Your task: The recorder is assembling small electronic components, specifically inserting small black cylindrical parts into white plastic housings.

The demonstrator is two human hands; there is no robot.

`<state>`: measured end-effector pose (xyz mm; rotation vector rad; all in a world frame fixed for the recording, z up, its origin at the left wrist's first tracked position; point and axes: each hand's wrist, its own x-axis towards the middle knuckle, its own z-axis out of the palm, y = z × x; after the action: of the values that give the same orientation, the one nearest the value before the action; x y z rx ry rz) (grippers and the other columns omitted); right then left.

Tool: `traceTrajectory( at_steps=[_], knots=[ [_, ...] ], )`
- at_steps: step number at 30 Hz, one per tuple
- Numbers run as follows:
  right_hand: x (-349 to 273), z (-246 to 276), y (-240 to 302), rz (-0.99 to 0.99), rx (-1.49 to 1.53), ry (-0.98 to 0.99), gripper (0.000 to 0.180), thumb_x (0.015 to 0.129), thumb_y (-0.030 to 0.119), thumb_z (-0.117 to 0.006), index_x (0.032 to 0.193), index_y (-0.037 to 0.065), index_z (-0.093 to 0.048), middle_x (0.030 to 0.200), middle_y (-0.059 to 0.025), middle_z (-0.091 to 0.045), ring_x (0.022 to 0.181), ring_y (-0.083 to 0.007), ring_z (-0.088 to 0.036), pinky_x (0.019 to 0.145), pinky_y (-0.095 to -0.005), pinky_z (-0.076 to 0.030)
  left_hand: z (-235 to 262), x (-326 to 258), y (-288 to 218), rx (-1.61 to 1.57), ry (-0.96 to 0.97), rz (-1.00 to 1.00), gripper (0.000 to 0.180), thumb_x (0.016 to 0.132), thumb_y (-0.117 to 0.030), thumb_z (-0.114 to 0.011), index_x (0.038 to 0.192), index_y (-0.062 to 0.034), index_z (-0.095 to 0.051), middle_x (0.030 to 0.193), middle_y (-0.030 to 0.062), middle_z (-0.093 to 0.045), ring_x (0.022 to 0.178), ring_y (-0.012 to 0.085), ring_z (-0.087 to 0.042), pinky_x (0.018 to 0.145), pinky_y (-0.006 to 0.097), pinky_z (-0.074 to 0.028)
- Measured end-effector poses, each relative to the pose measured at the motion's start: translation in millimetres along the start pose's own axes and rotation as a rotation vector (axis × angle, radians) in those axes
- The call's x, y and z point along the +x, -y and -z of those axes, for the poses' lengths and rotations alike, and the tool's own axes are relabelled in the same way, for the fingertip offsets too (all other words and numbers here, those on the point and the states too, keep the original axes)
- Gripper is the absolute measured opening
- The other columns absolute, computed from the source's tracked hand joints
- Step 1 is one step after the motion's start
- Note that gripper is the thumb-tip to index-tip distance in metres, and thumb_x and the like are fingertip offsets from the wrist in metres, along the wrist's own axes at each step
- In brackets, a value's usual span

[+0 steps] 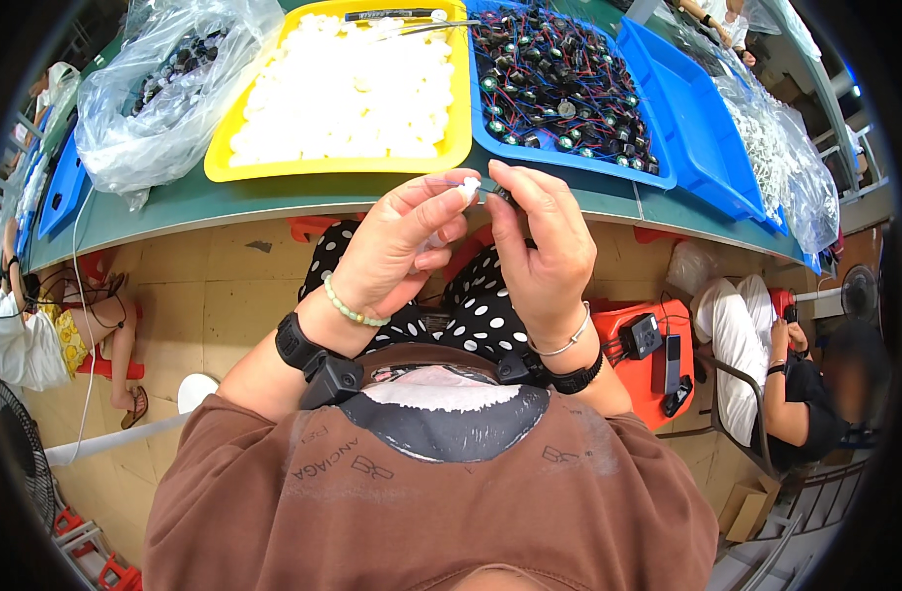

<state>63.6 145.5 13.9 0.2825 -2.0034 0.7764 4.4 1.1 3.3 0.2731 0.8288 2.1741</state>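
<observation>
My left hand (387, 251) pinches a small white plastic piece (470, 185) between thumb and forefinger. Close beside it, my right hand (549, 251) grips a small dark component (504, 196) with its thumb and fingers; its details are mostly covered. Thin wire seems to run between the two pieces, though I cannot tell whether they are joined. Both hands are raised just in front of the table edge, below a yellow tray (343, 170) of white plastic pieces and a blue tray (577, 168) of black round components with red and blue wires.
Tweezers (429, 29) and a black stick-like tool (387, 14) lie on the yellow tray's pile. A clear bag (126, 148) of dark parts sits left; a second blue tray (712, 167) and a bag of white parts (781, 163) are right. A red stool (633, 384) holds small devices. People sit on both sides.
</observation>
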Motion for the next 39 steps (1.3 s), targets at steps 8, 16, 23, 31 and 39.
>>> traceTrajectory(
  at_steps=[8,16,23,31,39],
  knots=[
    [-0.1,-3.2,3.0,-0.001,0.029,0.005,0.032,0.074,-0.007,-0.067,0.104,0.002,-0.064,0.091,-0.0109,-0.062,0.076,-0.0226,-0.063,0.064,-0.0293,-0.052,2.4,-0.1,1.6,0.061,0.061,0.009,0.026,0.089,-0.016,-0.062,0.113,-0.0056,-0.058,0.087,-0.006,-0.054,0.068,-0.0007,-0.043,0.044,0.01,-0.031],
    [5.0,8.6,2.0,-0.279,0.329,0.211,0.031,0.078,-0.01,-0.059,0.108,-0.001,-0.062,0.094,-0.0077,-0.059,0.08,-0.0143,-0.062,0.068,-0.0251,-0.052,-2.2,-0.6,-0.6,0.169,-0.044,-0.02,0.022,0.09,-0.018,-0.061,0.108,-0.0049,-0.059,0.086,-0.0041,-0.054,0.067,-0.0001,-0.043,0.045,0.01,-0.032],
    [2.1,13.0,-2.2,-0.599,1.002,0.265,0.03,0.088,-0.009,-0.052,0.118,-0.007,-0.053,0.11,-0.009,-0.053,0.092,-0.0182,-0.063,0.082,-0.0268,-0.05,-0.5,0.0,-5.2,0.069,0.037,-0.015,0.02,0.091,-0.021,-0.06,0.104,-0.0058,-0.059,0.089,-0.0008,-0.057,0.067,0.0004,-0.045,0.044,0.011,-0.032],
    [-4.0,7.9,-4.5,-0.615,0.921,0.237,0.031,0.087,-0.005,-0.058,0.117,-0.007,-0.052,0.104,-0.0081,-0.058,0.092,-0.0135,-0.062,0.079,-0.0227,-0.05,1.3,-0.7,-2.3,0.065,0.035,-0.021,0.023,0.091,-0.021,-0.06,0.107,-0.0052,-0.062,0.086,-0.0001,-0.061,0.064,-0.0003,-0.046,0.044,0.011,-0.032],
    [-7.9,8.0,-3.4,-0.632,0.835,0.134,0.026,0.083,-0.003,-0.066,0.107,-0.003,-0.058,0.096,-0.0073,-0.064,0.087,-0.0111,-0.064,0.073,-0.0207,-0.051,-3.9,-3.4,-8.9,0.177,-0.07,0.001,0.027,0.089,-0.017,-0.063,0.112,-0.0027,-0.062,0.081,-0.0033,-0.059,0.061,0.0005,-0.044,0.045,0.013,-0.03]
  ],
)
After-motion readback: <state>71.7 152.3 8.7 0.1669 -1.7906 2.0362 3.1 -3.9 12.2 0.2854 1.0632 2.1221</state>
